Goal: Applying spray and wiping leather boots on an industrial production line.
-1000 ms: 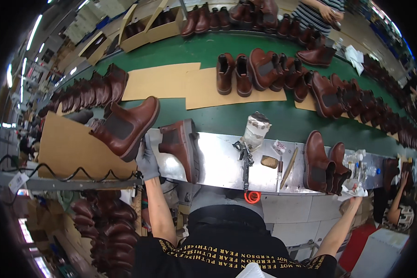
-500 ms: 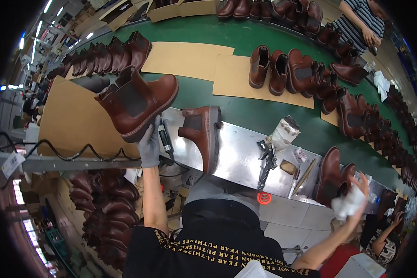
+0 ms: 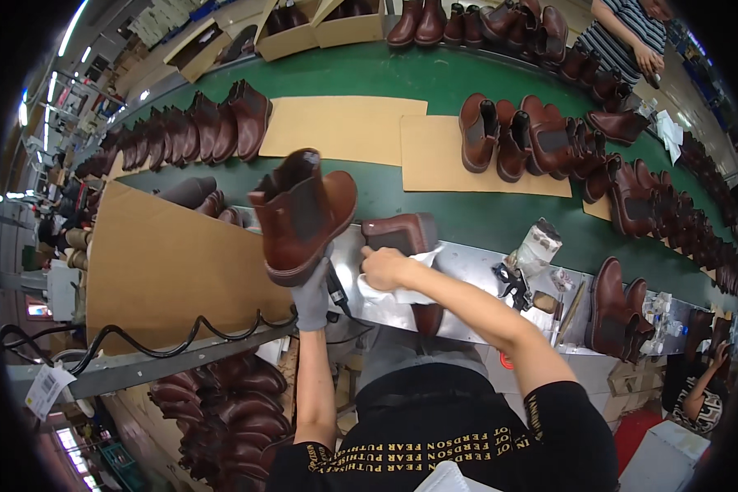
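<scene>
At the metal bench (image 3: 466,264), our left hand (image 3: 310,302) holds one brown boot (image 3: 305,215).
Our right hand (image 3: 388,269), fingers closed, grips white cloth (image 3: 377,297) over a lying boot (image 3: 402,233).

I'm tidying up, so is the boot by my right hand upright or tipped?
Tipped: the boot lies on its side, shaft toward the left, sole facing right.
</scene>
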Tool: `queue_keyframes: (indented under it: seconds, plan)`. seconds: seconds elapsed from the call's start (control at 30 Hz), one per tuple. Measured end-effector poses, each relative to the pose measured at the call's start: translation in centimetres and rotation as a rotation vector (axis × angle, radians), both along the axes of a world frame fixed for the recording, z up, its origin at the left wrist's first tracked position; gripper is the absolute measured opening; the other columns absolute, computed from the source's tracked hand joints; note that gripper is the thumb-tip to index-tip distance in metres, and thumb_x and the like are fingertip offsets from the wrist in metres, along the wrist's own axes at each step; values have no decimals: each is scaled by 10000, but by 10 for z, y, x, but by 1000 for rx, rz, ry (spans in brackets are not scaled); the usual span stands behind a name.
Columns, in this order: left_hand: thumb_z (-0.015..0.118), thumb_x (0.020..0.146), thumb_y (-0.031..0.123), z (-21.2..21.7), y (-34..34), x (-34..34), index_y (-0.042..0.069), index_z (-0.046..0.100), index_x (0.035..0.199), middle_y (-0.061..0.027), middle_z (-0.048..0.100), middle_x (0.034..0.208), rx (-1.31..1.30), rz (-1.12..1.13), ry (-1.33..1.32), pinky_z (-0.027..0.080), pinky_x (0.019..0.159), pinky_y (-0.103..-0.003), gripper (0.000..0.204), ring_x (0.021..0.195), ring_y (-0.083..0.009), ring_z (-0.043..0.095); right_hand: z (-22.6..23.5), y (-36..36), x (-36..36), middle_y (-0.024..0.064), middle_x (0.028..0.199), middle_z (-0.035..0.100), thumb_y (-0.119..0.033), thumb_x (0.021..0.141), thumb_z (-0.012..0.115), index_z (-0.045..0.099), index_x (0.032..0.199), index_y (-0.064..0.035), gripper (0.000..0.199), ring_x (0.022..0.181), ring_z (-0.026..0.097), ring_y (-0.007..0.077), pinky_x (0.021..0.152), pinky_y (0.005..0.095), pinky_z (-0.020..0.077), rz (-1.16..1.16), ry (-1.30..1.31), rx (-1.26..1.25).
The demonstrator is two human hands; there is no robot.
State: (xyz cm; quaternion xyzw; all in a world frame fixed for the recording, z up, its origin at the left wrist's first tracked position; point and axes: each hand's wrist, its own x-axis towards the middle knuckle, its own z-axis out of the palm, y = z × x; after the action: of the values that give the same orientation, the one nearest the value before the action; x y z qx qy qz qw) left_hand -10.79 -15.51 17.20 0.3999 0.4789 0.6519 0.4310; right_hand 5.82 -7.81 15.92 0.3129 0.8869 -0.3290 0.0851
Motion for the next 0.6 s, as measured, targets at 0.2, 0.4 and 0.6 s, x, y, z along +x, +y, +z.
queue_keyframes:
  seconds: [0.2, 0.4, 0.6]
  plan:
    - [756, 810, 182, -95, -35, 55, -62, 394, 1350, -144, 497, 1332, -321, 117, 405, 359, 1049, -335, 693, 1219, -213, 486, 65, -18, 161, 174, 971, 607, -109, 768, 499, 639, 779, 25, 194, 895, 604, 351, 799, 438, 471, -224, 212, -25]
    - [722, 783, 137, -183, -102, 47, -22, 392, 1299, -149, 526, 1187, -433, -46, 467, 438, 937, -336, 633, 1091, -232, 530, 54, -33, 193, 181, 1014, 605, -42, 769, 468, 655, 812, 51, 213, 884, 595, 376, 814, 446, 468, -353, 298, -106]
    - [424, 809, -86, 9, -109, 13, -23, 605, 965, -122, 612, 1023, -370, 197, 869, 484, 846, -300, 248, 931, -195, 602, 79, -83, 198, 187, 1326, 496, 52, 685, 474, 646, 1060, 18, 414, 1057, 574, 398, 883, 445, 476, -610, 421, 23]
